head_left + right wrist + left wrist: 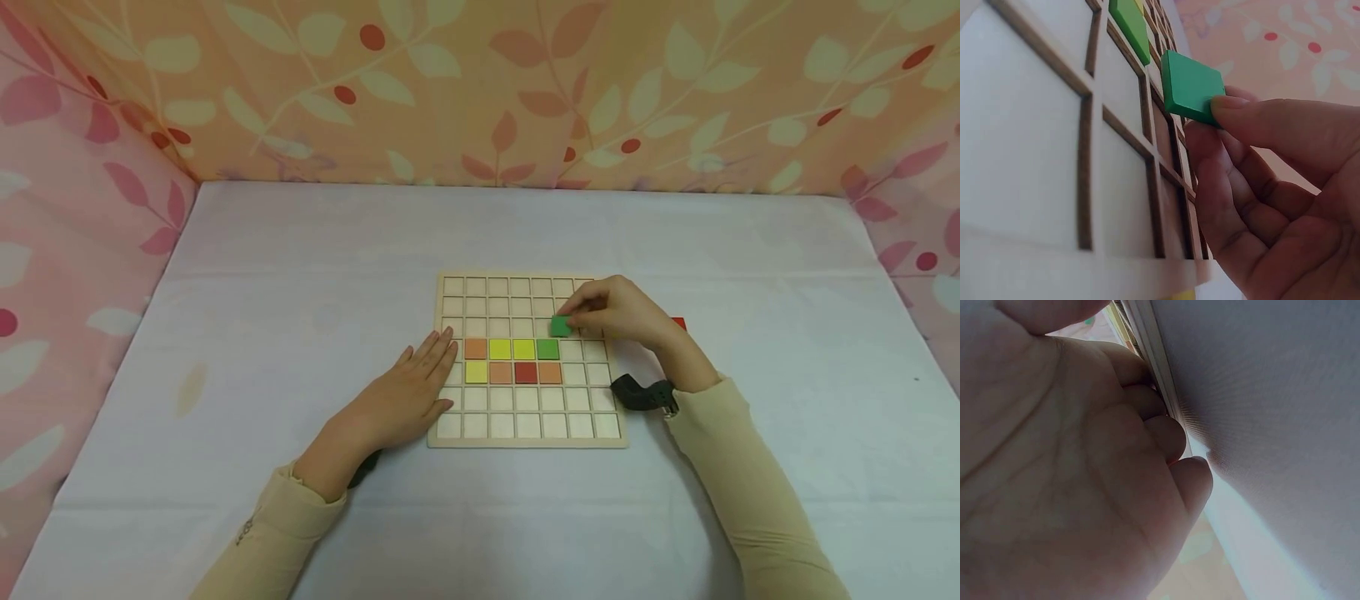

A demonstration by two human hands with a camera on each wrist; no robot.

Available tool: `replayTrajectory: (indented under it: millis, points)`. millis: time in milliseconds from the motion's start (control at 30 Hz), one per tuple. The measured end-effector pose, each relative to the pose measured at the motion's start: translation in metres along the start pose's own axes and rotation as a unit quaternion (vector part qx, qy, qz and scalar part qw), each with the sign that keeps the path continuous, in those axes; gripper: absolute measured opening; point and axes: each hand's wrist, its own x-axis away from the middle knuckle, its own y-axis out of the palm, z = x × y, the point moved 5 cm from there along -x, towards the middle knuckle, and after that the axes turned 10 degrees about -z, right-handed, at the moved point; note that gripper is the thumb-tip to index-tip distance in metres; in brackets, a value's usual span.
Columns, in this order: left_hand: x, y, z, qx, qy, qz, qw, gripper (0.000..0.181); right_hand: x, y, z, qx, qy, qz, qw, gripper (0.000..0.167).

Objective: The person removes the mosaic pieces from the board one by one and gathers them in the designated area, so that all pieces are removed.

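A square wooden grid board (527,443) lies on the white cloth. Two rows of flat square tiles sit in its middle cells: the upper row ends at the right in a green tile (548,349), and the lower row includes a red tile (526,372). My right hand (618,312) pinches another green tile (1192,86) between thumb and finger, over the board just above the upper row. In the right wrist view this tile is tilted. My left hand (405,398) rests across the board's left edge, its fingers extended and covering some cells.
Something red (679,322) shows beyond my right forearm, mostly hidden. A black wrist camera mount (641,393) sticks out by the board's right edge. Patterned cloth (480,92) hangs behind and at both sides of the table (300,250).
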Motion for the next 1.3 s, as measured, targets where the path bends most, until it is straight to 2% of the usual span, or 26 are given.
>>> replayTrajectory:
  millis: [600,1033,1300]
  points:
    - [-0.001,0.001,0.0,0.002,-0.002,-0.004,1.0,0.069,0.012,-0.005,0.012,-0.043,0.033,-0.004,0.9985,0.013]
    - [0.0,0.0,-0.001,0.004,0.001,-0.001,1.0,0.068,0.022,-0.017,0.016,-0.049,0.04,-0.006,0.998,0.017]
    - [0.0,0.0,0.0,0.0,-0.002,-0.002,1.0,0.068,0.027,-0.025,0.017,-0.06,0.027,-0.004,0.9978,0.019]
